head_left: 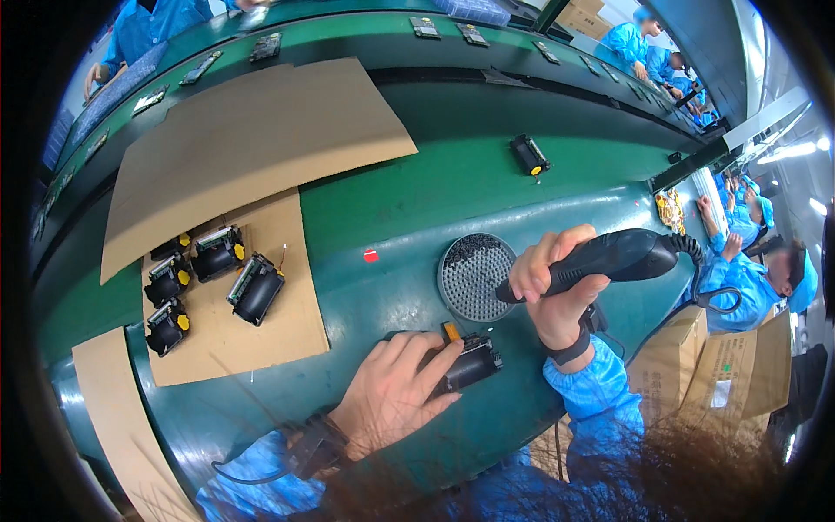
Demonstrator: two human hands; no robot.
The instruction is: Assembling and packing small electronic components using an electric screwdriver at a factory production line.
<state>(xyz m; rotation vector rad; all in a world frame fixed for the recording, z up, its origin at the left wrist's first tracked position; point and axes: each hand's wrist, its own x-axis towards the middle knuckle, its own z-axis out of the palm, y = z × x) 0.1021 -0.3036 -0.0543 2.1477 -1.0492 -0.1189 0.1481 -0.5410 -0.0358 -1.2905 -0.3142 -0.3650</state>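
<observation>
My right hand (557, 296) is closed around a black electric screwdriver (622, 259) with a coiled cord. The tool's front end points left over a round grey dish (477, 294) with a grid of small dimples. Tiny black screws (474, 247) are heaped along the far side of that dish. On the green table, my left hand (391, 391) grips a black printer-like module (474, 364) with its fingertips. An orange flat cable (450, 331) stands up beside those fingers. Part of the module is hidden under the hand.
Several similar black modules with yellow gears (257, 290) lie on a cardboard sheet (261, 352) at left, partly under another sheet (261, 130). One more module (531, 155) sits farther back. Circuit boards (265, 46) line the far belt. Boxes (731, 365) and co-workers (748, 283) are at right.
</observation>
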